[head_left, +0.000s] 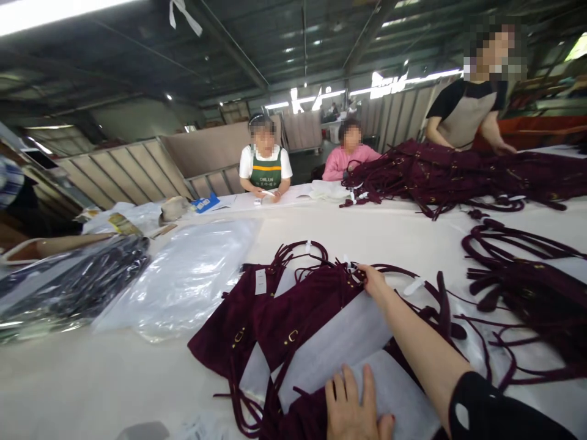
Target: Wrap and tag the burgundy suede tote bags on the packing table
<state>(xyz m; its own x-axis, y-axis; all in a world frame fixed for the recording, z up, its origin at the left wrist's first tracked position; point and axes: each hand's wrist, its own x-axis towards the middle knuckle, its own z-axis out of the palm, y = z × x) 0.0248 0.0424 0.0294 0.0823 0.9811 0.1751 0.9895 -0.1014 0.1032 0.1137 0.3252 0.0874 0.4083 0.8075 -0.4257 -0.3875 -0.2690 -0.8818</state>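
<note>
My left hand [355, 406] lies palm down at the bottom centre, fingers spread over a white paper sheet [397, 388] and dark red fabric. My right hand [373, 284] reaches in from the right, its fingers closed on the top corner of a burgundy bag [305, 305] near the strap. Another burgundy bag [245, 318] with a white label [260, 282] lies to its left, partly under it. Both bags have metal buckles and long straps. White paper also shows between the layers.
Clear plastic bags [192, 269] and a dark plastic-wrapped bundle [77, 281] lie left on the white table [92, 379]. More burgundy bags [541, 293] are at right, with a long heap [422, 171] behind. Three people are across the table; another person's arm [68, 245] shows at left.
</note>
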